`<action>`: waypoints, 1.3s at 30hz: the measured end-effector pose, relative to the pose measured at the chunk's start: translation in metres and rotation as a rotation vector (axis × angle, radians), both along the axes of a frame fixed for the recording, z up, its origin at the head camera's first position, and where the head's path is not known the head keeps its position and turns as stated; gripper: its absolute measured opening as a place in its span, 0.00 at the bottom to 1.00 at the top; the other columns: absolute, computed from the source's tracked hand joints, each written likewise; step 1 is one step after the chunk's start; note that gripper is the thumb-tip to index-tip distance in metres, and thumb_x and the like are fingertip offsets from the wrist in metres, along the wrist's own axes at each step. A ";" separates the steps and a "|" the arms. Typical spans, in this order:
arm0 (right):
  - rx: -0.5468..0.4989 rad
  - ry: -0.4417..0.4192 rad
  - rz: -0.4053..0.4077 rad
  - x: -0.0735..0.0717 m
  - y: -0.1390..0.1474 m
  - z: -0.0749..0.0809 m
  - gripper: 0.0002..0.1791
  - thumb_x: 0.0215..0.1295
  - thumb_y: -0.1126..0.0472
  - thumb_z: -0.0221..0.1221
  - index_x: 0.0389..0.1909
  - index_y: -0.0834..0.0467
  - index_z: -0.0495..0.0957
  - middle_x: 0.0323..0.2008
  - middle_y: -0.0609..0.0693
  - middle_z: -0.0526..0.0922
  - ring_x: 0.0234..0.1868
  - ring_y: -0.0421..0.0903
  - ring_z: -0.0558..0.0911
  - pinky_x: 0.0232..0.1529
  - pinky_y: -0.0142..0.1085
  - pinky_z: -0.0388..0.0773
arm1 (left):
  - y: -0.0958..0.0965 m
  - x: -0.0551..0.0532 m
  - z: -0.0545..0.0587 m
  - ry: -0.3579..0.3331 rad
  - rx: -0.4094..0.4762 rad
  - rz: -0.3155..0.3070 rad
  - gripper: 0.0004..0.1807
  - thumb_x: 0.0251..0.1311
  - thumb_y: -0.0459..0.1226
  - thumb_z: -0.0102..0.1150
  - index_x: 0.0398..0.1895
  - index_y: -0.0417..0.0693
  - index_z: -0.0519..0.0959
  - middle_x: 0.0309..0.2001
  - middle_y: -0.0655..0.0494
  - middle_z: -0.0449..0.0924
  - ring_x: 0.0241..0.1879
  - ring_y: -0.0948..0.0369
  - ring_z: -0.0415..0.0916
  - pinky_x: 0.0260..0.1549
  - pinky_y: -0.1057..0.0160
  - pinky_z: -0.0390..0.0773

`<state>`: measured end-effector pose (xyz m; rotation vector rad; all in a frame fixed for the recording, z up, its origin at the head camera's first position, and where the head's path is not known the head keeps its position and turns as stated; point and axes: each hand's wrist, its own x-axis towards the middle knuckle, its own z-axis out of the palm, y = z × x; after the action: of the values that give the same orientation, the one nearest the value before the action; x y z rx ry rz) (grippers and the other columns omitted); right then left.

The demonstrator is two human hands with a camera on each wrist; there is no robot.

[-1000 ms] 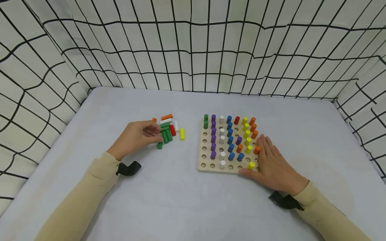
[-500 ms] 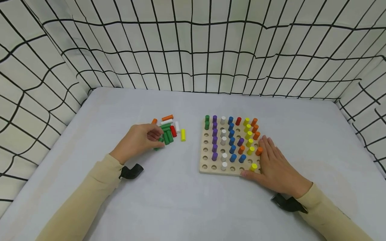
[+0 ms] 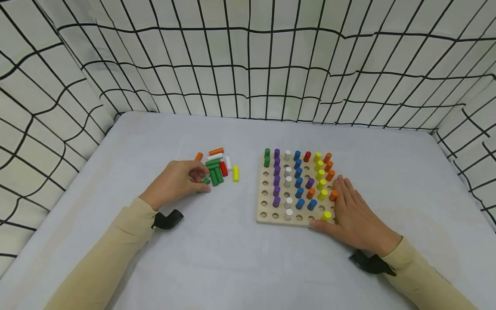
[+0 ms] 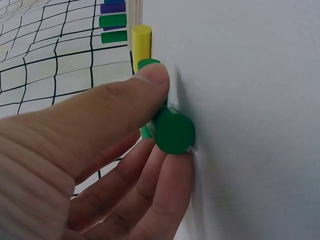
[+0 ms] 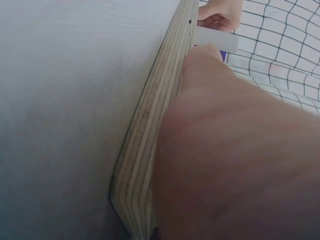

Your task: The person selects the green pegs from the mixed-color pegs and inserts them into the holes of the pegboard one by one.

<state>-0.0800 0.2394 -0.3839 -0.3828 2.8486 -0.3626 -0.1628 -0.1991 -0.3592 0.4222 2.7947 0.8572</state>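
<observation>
- Two hands are at work on a white table [image 3: 232, 267].
- The left hand [image 3: 174, 178] has its fingers curled. Its thumb and fingertips pinch a green peg [image 4: 174, 131] low down, just beside the pile.
- The pile [image 3: 218, 174] has more green pegs, plus orange, white and red ones. A yellow peg [image 3: 236, 174] lies near its right side.
- The board [image 3: 270, 209] is flat on the table, well to the right of the pile.
- The right hand [image 3: 356, 215] has straight fingers along the board's right edge, with its thumb at the near edge. It grips no peg and seems to keep the board steady.
- Two green pegs stand at the far end of the left row [image 3: 267, 162]. The five holes nearer the person are bare.
- The step looks like picking up one more green peg.
- The next move likely calls for lifting it, turning it upright and pushing it into the next bare hole.
</observation>
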 end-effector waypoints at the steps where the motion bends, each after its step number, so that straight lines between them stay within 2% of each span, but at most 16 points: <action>1: -0.001 0.000 -0.001 0.000 0.000 0.000 0.73 0.61 0.18 0.53 0.81 0.71 0.33 0.83 0.69 0.32 0.84 0.70 0.38 0.79 0.71 0.47 | 0.000 0.000 0.001 -0.002 -0.005 0.000 0.19 0.53 0.41 0.79 0.47 0.47 0.85 0.39 0.53 0.88 0.41 0.60 0.84 0.46 0.59 0.83; 10: -0.006 0.006 -0.005 0.001 0.001 0.000 0.73 0.60 0.19 0.53 0.81 0.71 0.34 0.83 0.69 0.33 0.84 0.71 0.38 0.79 0.71 0.47 | -0.002 0.001 0.002 0.008 -0.011 -0.024 0.21 0.54 0.39 0.79 0.50 0.45 0.85 0.38 0.55 0.89 0.40 0.61 0.83 0.44 0.62 0.81; 23: -0.021 -0.003 -0.012 0.003 0.000 -0.001 0.73 0.60 0.19 0.54 0.81 0.71 0.34 0.83 0.69 0.33 0.84 0.71 0.38 0.79 0.72 0.47 | -0.004 0.002 0.005 0.028 0.012 -0.064 0.16 0.57 0.36 0.75 0.48 0.45 0.86 0.40 0.54 0.89 0.41 0.61 0.84 0.44 0.62 0.82; 39: -0.020 0.024 0.003 0.001 -0.002 0.000 0.73 0.60 0.19 0.54 0.81 0.71 0.35 0.83 0.70 0.34 0.83 0.71 0.39 0.79 0.72 0.47 | -0.007 0.003 0.008 0.054 0.022 -0.064 0.14 0.60 0.35 0.73 0.49 0.47 0.86 0.42 0.55 0.90 0.44 0.60 0.86 0.45 0.60 0.84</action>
<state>-0.0790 0.2377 -0.3838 -0.3978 2.8693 -0.3894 -0.1596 -0.2059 -0.3514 0.5433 2.8053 0.8765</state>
